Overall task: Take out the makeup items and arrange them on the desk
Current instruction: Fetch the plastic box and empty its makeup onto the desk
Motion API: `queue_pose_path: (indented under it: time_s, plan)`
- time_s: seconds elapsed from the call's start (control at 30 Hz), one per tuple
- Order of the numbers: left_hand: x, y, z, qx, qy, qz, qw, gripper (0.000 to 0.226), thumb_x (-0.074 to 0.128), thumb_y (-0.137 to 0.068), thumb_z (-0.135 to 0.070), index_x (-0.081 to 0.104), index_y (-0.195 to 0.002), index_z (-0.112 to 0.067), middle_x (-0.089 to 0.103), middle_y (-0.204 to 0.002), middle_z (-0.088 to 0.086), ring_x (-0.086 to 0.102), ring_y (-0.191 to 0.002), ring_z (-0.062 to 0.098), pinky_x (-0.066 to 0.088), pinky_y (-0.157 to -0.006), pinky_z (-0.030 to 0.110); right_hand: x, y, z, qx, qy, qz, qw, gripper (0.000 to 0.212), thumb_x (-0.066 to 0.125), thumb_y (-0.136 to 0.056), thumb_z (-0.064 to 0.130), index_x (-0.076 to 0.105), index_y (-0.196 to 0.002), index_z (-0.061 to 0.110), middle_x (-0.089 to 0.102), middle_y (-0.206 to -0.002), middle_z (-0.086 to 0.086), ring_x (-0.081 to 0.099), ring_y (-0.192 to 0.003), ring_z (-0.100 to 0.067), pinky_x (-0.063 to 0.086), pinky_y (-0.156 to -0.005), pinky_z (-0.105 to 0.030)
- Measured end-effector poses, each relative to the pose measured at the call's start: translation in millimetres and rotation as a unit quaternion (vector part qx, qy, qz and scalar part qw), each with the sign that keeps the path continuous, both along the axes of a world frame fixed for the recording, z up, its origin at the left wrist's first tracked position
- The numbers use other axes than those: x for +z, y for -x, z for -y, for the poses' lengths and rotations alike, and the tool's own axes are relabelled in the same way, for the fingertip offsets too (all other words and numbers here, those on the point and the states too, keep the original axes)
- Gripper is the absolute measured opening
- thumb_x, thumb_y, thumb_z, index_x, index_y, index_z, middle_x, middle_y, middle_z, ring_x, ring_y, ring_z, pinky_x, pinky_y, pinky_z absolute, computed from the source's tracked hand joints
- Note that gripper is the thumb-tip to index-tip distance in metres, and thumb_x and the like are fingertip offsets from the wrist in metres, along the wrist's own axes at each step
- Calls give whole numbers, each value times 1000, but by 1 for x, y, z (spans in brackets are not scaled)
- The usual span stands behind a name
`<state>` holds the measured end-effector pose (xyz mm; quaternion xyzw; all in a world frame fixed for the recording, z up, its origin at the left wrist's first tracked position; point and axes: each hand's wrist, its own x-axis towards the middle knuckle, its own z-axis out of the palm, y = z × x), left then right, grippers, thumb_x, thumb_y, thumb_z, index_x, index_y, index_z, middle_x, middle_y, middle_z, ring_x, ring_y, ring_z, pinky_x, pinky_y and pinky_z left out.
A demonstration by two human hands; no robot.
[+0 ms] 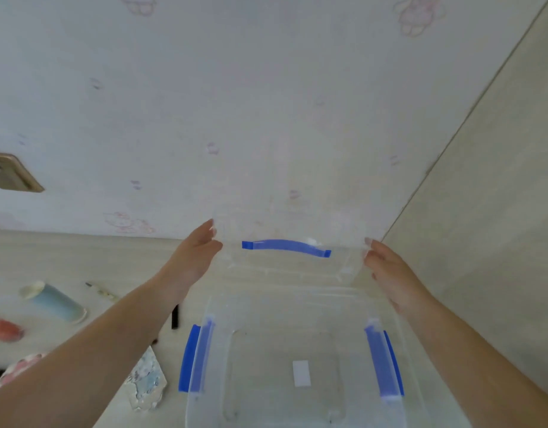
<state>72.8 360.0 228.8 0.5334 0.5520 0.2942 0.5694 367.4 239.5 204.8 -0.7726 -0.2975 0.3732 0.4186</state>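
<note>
A clear plastic storage box (414, 381) with blue side latches (189, 359) stands on the pale desk in front of me, and only a white label shows on its floor. Its clear lid (285, 211) with a blue handle (286, 247) is held upright above the box's far edge. My left hand (195, 254) grips the lid's left edge and my right hand (387, 267) grips its right edge. Makeup items lie on the desk to the left: a blue tube (55, 301), a slim pen-like stick (101, 291), a red item (4, 330) and a black stick (175, 316).
A patterned pouch (146, 384) and a pink patterned item (16, 369) lie at the lower left. The wall with cartoon wallpaper rises behind the desk, bearing a gold socket plate (13, 174). A side wall (498, 180) closes off the right.
</note>
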Motion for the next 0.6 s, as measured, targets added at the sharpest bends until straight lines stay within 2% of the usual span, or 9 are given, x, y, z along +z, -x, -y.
queue_pose_path:
  time_s: [0.03, 0.07, 0.17, 0.23, 0.33, 0.4, 0.47, 0.53, 0.6]
  plan:
    - [6, 6, 8, 7, -7, 28, 1000, 48, 45, -95, -7, 41, -141, -20, 47, -135, -7, 40, -132, 11, 28, -109, 29, 3, 4, 6, -11, -22, -15, 1000, 44, 46, -94, 19, 47, -137, 29, 48, -140, 4, 44, -129, -14, 32, -112, -38]
    - [12, 13, 18, 12, -13, 62, 998, 45, 46, -96, -11, 43, -139, -22, 47, -137, -10, 40, -132, 9, 27, -111, 30, 7, 8, 14, -25, -44, -40, 998, 40, 48, -94, 21, 51, -133, 29, 50, -138, 7, 45, -128, -12, 32, -111, -36]
    - [15, 29, 42, 46, -12, 132, 990, 28, 52, -94, -33, 56, -122, -29, 57, -130, -14, 51, -124, 7, 35, -109, 34, 14, 21, 38, -68, -100, -151, 981, 33, 52, -93, 25, 58, -125, 26, 60, -125, 13, 52, -120, -6, 33, -100, -29]
    - [10, 35, 58, 74, -22, 141, 987, 29, 40, -100, -36, 57, -120, -24, 60, -127, -8, 54, -121, 9, 37, -108, 35, 13, 26, 53, -102, -118, -197, 968, 34, 49, -94, 24, 58, -127, 20, 62, -124, 7, 53, -121, -8, 35, -98, -27]
    - [4, 40, 87, 91, -36, 147, 984, 35, 33, -101, -36, 60, -114, -19, 64, -124, -3, 57, -118, 8, 38, -106, 32, 6, 37, 79, -138, -132, -178, 965, 27, 48, -95, 17, 60, -118, 22, 59, -128, 0, 56, -112, -3, 42, -93, -21]
    - [0, 41, 106, 96, -48, 133, 985, 31, 37, -100, -34, 62, -111, -19, 68, -118, -8, 61, -112, 5, 42, -97, 27, 3, 45, 94, -156, -146, -168, 962, 25, 49, -95, 12, 62, -113, 21, 63, -121, -2, 62, -96, -1, 48, -80, -16]
    - [-2, 44, 122, 114, -59, 120, 984, 23, 44, -98, -32, 64, -105, -23, 71, -107, -12, 65, -105, 6, 45, -88, 26, 1, 52, 112, -140, -142, -152, 968, 21, 51, -93, 14, 66, -106, 18, 69, -109, -2, 68, -85, -9, 50, -70, -22]
    - [-6, 45, 133, 116, -75, 113, 984, 20, 48, -96, -33, 64, -105, -25, 70, -107, -10, 64, -105, 11, 46, -91, 31, -2, 58, 125, -137, -129, -144, 972, 18, 54, -91, 20, 68, -103, 20, 71, -105, -5, 69, -92, -21, 50, -67, -32]
    - [-11, 47, 143, 114, -80, 85, 987, 19, 50, -96, -31, 64, -107, -24, 67, -110, -9, 63, -103, 10, 46, -87, 25, -8, 61, 135, -136, -124, -119, 976, 19, 54, -92, 20, 68, -103, 24, 70, -111, -4, 66, -101, -29, 50, -66, -36]
